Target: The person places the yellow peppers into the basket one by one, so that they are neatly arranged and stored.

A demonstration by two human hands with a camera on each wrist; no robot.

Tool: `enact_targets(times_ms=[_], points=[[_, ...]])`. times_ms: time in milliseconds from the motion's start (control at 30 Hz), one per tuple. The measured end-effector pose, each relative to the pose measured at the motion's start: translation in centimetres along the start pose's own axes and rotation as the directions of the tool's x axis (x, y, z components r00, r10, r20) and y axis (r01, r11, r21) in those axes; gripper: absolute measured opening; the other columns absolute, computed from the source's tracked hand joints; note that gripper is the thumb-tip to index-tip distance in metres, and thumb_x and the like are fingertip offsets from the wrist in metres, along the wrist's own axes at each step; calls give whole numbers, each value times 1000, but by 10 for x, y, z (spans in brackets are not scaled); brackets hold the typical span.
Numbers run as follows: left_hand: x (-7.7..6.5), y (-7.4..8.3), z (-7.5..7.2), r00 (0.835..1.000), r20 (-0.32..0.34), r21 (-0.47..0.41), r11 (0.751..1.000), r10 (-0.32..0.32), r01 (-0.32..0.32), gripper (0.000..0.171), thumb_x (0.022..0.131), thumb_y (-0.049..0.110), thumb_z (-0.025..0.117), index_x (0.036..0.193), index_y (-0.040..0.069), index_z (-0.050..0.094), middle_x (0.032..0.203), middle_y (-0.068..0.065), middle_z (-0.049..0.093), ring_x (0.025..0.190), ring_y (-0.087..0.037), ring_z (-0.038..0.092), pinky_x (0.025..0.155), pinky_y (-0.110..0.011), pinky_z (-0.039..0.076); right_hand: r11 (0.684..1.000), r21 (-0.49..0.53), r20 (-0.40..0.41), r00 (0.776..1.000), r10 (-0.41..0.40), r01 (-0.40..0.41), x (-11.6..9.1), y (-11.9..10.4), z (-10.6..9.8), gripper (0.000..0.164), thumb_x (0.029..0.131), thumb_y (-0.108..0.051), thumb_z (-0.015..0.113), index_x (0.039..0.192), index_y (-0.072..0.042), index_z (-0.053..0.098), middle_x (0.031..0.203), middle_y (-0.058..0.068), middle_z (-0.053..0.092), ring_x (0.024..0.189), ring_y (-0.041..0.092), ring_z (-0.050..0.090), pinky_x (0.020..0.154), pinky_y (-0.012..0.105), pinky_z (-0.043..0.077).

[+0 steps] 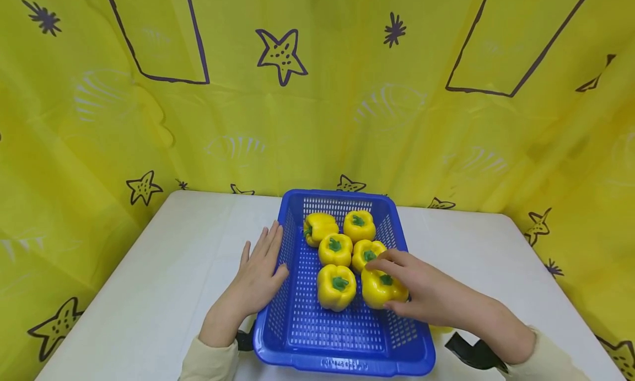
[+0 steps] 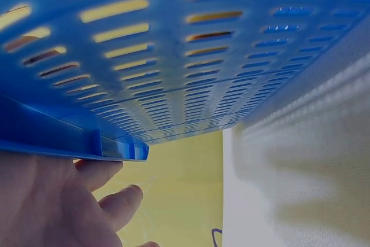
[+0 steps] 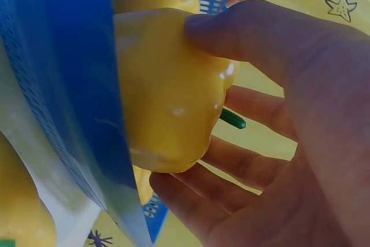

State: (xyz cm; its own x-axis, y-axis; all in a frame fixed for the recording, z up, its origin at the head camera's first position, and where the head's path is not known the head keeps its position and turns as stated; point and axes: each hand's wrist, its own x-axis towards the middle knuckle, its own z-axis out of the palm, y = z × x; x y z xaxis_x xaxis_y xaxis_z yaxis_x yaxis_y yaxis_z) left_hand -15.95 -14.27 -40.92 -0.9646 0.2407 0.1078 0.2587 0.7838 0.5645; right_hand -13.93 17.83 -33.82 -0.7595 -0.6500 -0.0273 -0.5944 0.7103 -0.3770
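Note:
Several yellow bell peppers with green stems lie in a blue plastic basket (image 1: 342, 365). My right hand (image 1: 421, 284) reaches over the basket's right rim and grips the front right bell pepper (image 1: 379, 293), its thumb and fingers on either side. In the right wrist view the thumb presses on this pepper (image 3: 173, 96) and the fingers curve round its other side. Against the basket's left rim rests my left hand (image 1: 258, 276), fingers straight. Beside the held pepper sits another bell pepper (image 1: 336, 295); one (image 1: 317, 226) at the back left lies on its side.
A white table (image 1: 149, 293) carries the basket. Outside the basket, by its right wall and partly under my right arm, is another yellow bell pepper (image 3: 20, 195). A yellow curtain (image 1: 317, 122) with starfish drawings hangs behind the table and at both sides.

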Motion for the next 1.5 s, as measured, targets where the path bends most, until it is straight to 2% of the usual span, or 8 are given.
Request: enact_targets(times_ms=[200,367,700,933,1100,1300,1500], points=[[0,0,0,1000,0,7,1000,-5,5,77,94,23,49,159,7,11,168,-8,7,156,-34,3,118,-69,-2,1000,17,45,999,9,-10,4,1,6,55,83,-20,76,135,-24,57,129,-2,56,111,14,56,91,33,56],[0,1,-1,1000,-4,7,1000,0,0,77,94,22,49,159,7,12,168,-9,8,156,-34,4,118,-69,-2,999,-41,18,999,-27,28,7,3,14,53,81,-19,77,132,-20,60,127,1,58,111,16,55,92,36,55],[1,1,-1,1000,1,4,1000,0,0,77,94,22,48,159,7,11,168,-8,7,155,-35,5,118,-69,-2,995,-89,-8,998,-56,55,9,5,23,54,81,-22,78,132,-17,60,128,4,58,114,19,56,93,40,56],[0,0,-1,1000,5,10,1000,-1,1,76,94,23,48,159,7,11,168,-8,7,155,-34,4,118,-69,-2,992,-99,-27,996,-85,82,9,8,27,54,83,-26,78,132,-14,58,134,-1,60,125,23,55,103,47,50],[0,0,-1,1000,3,13,1000,-2,2,77,94,23,48,159,7,12,168,-8,7,155,-35,5,118,-69,-1,991,-103,-19,996,-90,88,7,8,26,56,83,-25,78,134,-13,57,137,1,58,127,24,54,104,48,49],[1,1,-2,1000,19,14,1000,-6,6,76,95,23,48,159,7,10,168,-7,5,156,-33,3,118,-69,-2,992,-95,-63,994,-89,83,1,6,19,55,81,-22,79,132,-13,59,134,2,57,122,22,55,99,44,53],[0,1,-3,1000,18,13,1000,-8,8,76,95,23,48,159,7,11,168,-7,5,156,-33,3,118,-68,-3,996,-80,-90,995,-53,46,-6,6,12,51,81,-20,79,128,-13,61,133,3,55,123,25,56,98,45,53]])
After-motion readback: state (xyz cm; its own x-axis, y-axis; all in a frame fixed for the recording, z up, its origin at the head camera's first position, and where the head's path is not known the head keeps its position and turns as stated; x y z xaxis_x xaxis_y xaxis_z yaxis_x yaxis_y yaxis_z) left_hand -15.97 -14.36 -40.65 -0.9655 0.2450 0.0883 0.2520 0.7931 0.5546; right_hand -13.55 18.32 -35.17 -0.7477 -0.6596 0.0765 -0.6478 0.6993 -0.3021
